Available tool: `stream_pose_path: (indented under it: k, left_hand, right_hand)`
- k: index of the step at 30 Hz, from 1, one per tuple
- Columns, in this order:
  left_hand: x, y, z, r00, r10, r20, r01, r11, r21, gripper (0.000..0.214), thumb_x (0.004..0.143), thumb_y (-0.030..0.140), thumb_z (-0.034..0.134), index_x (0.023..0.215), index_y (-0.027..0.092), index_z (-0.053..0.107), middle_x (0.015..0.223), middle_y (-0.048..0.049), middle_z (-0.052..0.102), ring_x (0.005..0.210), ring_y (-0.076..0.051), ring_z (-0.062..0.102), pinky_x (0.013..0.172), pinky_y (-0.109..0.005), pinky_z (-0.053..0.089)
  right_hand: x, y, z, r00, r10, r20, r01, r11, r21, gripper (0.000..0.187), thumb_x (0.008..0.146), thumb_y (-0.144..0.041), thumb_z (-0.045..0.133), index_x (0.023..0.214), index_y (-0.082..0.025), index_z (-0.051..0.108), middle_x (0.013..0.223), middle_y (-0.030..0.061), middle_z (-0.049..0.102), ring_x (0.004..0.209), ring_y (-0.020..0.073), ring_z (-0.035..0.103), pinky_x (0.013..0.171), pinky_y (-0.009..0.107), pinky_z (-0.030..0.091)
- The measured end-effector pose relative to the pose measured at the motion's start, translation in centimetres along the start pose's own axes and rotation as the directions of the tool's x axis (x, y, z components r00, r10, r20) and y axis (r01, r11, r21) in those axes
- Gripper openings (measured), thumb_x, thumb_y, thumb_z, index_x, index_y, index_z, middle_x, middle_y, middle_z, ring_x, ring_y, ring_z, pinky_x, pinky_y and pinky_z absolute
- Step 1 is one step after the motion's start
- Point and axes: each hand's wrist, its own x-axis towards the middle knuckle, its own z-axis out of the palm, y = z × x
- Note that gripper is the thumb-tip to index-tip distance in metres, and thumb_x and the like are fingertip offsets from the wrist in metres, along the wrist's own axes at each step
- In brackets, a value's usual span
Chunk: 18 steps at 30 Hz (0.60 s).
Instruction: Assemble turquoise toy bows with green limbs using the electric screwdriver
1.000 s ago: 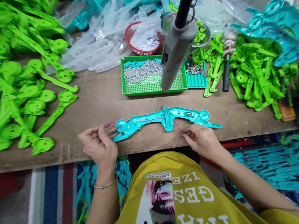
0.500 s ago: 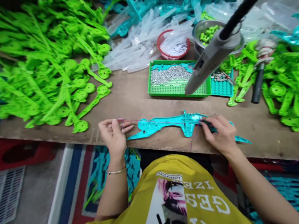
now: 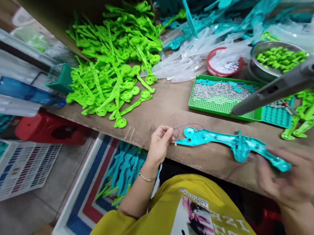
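A long turquoise plastic part [image 3: 214, 136], shaped like half of a toy gun shell, lies near the front edge of the bench. Thin reddish and purple wires [image 3: 192, 124] run along it and loop above its left end. My left hand [image 3: 159, 144] is closed in a pinch on the wire, right beside the part's pointed left tip. Over the part's right end is my right hand [image 3: 292, 176], smeared by motion. Whether its fingers grip the part cannot be made out.
Lime-green plastic parts [image 3: 111, 77] are heaped at the left. Behind are a green tray [image 3: 215, 104] of small metal pieces, a red basket [image 3: 213, 70] and a metal bowl [image 3: 261, 67]. A grey tool [image 3: 275, 87] hangs over the tray. A red stool [image 3: 50, 128] stands below left.
The view has swung left. My left hand has come in to the part's left tip and the wire, taut before, now hangs in a slack loop. My right hand has moved toward the right end.
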Motion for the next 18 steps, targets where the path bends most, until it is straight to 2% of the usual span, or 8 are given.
stream_pose_path:
  k: [3,6,9,11,13,14,16,18]
  left_hand:
    - [-0.8,1.0,0.7,0.996,-0.032,0.080,0.033,0.999,-0.012,0.041,0.076,0.052,0.080,0.081,0.017,0.059,0.065,0.0027,0.059,0.054,-0.008,0.053,0.053,-0.019,0.044]
    - [-1.7,1.3,1.4,0.991,0.011,0.134,-0.015,1.000,0.027,0.035,0.081,0.050,0.077,0.082,0.018,0.061,0.068,0.0021,0.060,0.058,-0.008,0.054,0.057,-0.021,0.045]
    - [-1.9,1.1,1.3,0.982,0.067,0.179,-0.083,0.993,0.080,0.032,0.085,0.048,0.073,0.084,0.019,0.061,0.072,0.0006,0.062,0.061,-0.010,0.057,0.060,-0.023,0.048]
    - [-0.8,1.2,0.1,0.965,0.149,0.217,-0.191,0.964,0.187,0.028,0.089,0.045,0.069,0.095,0.019,0.064,0.080,-0.0021,0.066,0.065,-0.012,0.060,0.064,-0.025,0.050]
    - [1.6,1.7,-2.2,0.926,0.318,0.205,-0.377,0.818,0.434,0.027,0.094,0.039,0.063,0.113,0.019,0.063,0.095,-0.0066,0.069,0.079,-0.016,0.065,0.075,-0.030,0.054]
    - [3.2,2.2,-3.7,0.883,0.434,0.178,-0.447,0.665,0.598,0.027,0.097,0.034,0.058,0.120,0.019,0.061,0.104,-0.0090,0.069,0.090,-0.018,0.065,0.083,-0.033,0.053]
    - [6.7,3.4,-6.9,0.785,0.596,0.169,-0.367,0.228,0.902,0.027,0.097,0.022,0.052,0.122,0.016,0.059,0.118,-0.0154,0.065,0.111,-0.026,0.060,0.100,-0.046,0.047]
    - [9.7,4.5,-9.5,0.771,0.614,0.168,-0.311,0.132,0.941,0.031,0.093,0.012,0.050,0.122,0.011,0.059,0.120,-0.0201,0.062,0.116,-0.032,0.056,0.104,-0.054,0.042]
  right_hand:
    - [4.4,-4.8,2.9,0.954,-0.113,0.277,0.040,0.966,0.256,0.070,0.081,-0.036,0.075,0.145,-0.027,0.048,0.132,0.0137,0.064,0.126,0.0400,0.057,0.109,0.062,0.039]
    - [6.8,-8.7,7.0,0.904,-0.198,0.378,-0.014,0.872,0.490,0.068,0.089,-0.045,0.066,0.150,-0.029,0.040,0.134,0.0115,0.065,0.127,0.0351,0.058,0.118,0.066,0.029]
    - [7.2,-10.7,9.7,0.885,-0.122,0.449,-0.206,0.762,0.613,0.034,0.101,-0.033,0.048,0.132,-0.022,0.055,0.103,0.0082,0.074,0.091,0.0224,0.071,0.094,0.046,0.054]
    - [7.3,-10.7,10.1,0.876,-0.024,0.482,-0.328,0.702,0.632,0.023,0.103,-0.028,0.043,0.113,-0.021,0.063,0.090,0.0061,0.074,0.075,0.0177,0.069,0.072,0.032,0.056]
    - [7.6,-9.8,9.7,0.868,0.048,0.494,-0.391,0.680,0.620,0.020,0.102,-0.028,0.047,0.104,-0.021,0.065,0.087,0.0051,0.073,0.074,0.0168,0.069,0.067,0.028,0.054]
    - [7.8,-9.1,9.3,0.866,0.064,0.497,-0.402,0.680,0.613,0.019,0.101,-0.029,0.049,0.104,-0.022,0.066,0.087,0.0046,0.073,0.075,0.0170,0.069,0.067,0.028,0.053]
    - [7.9,-7.4,8.5,0.858,0.078,0.508,-0.415,0.688,0.595,0.020,0.100,-0.032,0.051,0.107,-0.023,0.068,0.088,0.0040,0.073,0.076,0.0175,0.069,0.068,0.028,0.053]
    - [7.6,-5.7,8.2,0.847,0.110,0.520,-0.440,0.694,0.571,0.020,0.100,-0.034,0.052,0.108,-0.025,0.068,0.087,0.0031,0.072,0.075,0.0174,0.069,0.066,0.028,0.052]
